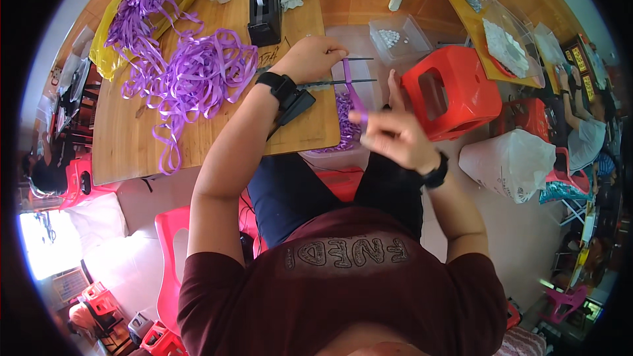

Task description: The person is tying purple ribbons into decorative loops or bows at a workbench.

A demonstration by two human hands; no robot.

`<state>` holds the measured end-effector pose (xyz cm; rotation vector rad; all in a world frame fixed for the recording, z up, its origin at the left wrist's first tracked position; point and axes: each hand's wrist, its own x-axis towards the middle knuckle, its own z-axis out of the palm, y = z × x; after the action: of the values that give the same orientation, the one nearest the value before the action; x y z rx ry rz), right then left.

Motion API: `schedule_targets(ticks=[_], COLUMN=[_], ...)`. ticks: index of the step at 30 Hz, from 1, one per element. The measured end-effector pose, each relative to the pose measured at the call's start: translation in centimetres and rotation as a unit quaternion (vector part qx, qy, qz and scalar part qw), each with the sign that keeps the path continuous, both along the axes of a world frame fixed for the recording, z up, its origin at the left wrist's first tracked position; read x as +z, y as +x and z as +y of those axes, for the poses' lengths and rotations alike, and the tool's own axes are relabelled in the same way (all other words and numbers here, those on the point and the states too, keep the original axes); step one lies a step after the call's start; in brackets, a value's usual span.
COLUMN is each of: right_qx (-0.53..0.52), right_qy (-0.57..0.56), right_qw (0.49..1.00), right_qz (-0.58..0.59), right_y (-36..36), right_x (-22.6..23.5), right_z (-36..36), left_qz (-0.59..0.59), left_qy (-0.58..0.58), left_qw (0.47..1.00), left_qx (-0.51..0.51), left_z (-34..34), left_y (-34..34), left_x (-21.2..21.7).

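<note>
A purple ribbon [349, 74] crosses two thin dark prongs [359, 82] that stick out past the table's right edge. My left hand [313, 56] is above the prongs, its fingertips pinched on the ribbon at the upper prong. From there the strip runs down to my right hand [399, 138], whose fingers are closed around its lower end and partly smeared by motion. Beneath the prongs, a clear plastic bin [339, 158] holds many short purple ribbon pieces [345, 118]. A black clamp-like base [293, 112] sits by my left wrist, partly covered by it.
On the wooden table [132, 151] lie a heap of loose purple ribbon [204, 69], a yellow bag [102, 46] of more ribbon and a black tape dispenser [265, 16]. To the right are a red stool [455, 92], a clear box [402, 36] with white pieces and a white sack [504, 165].
</note>
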<state>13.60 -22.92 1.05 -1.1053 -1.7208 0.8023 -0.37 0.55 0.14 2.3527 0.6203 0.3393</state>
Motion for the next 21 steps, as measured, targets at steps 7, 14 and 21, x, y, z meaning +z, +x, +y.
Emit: schedule_targets(ticks=[7,14,21], right_qx=[-0.105,-0.079,-0.11], right_qy=[-0.136,-0.294,-0.285], right_qw=[0.982,0.942,0.933], right_qz=[0.082,0.142,0.191], right_y=[4.1,5.7,5.2], right_x=[3.6,-1.6,-1.9], right_z=[13.3,18.1,18.1], left_qz=[-0.127,-0.147,-0.13], left_qy=[-0.105,-0.058,-0.061], left_qw=[0.979,0.976,0.981], left_qx=[0.116,0.148,0.132], left_z=[1.4,1.1,-0.1], left_y=[-0.3,-0.6,-0.7], left_x=[-0.6,0.5,1.6])
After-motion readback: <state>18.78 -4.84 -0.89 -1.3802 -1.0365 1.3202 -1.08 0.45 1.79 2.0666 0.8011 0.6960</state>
